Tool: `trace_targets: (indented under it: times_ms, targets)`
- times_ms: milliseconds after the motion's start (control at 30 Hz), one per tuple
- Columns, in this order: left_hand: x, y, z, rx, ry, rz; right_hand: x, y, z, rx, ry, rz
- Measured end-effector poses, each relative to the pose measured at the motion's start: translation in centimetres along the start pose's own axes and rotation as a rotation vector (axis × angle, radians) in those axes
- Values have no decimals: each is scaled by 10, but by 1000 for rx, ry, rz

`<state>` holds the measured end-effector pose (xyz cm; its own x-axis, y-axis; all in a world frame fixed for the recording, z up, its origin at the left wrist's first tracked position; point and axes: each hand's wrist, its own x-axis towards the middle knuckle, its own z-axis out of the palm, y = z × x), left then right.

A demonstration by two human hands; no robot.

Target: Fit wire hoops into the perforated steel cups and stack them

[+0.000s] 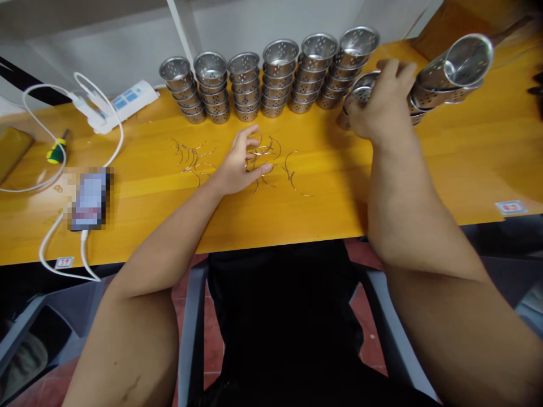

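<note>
My left hand [240,164] hovers over or rests among thin curved wires [265,150] on the table, its fingers apart and nothing visibly held. More curved wires [193,158] lie to its left. At the right, my right hand [384,104] is closed around a perforated metal cup [363,85], which sits on a short stack; the palm hides part of it. Beside that hand leans a taller stack of perforated metal cups [436,76], tilted to the right. Several upright stacks of the same cups [278,76] stand in a row along the back.
A phone [90,199] with a white cable lies on the left of the yellow table [297,220]. Behind it are a white power strip [127,104] and a green-and-yellow screwdriver [57,151]. A brown box [458,28] stands at the back right.
</note>
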<state>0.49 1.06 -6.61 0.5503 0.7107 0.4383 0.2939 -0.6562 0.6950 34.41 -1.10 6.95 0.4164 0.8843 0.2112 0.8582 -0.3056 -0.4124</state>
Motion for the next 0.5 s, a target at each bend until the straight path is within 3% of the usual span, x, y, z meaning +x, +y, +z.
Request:
trace_targets:
  times_ms: [100,167,500]
  targets:
    - [0,1,0,-9,12,-8,1,3,5,105,127,-186]
    - [-1,2,0,-16,23,-13,3,3,11,84,179,-236]
    - [-3,4,-2,-26,21,15,29,-25,0,-101,119,-85]
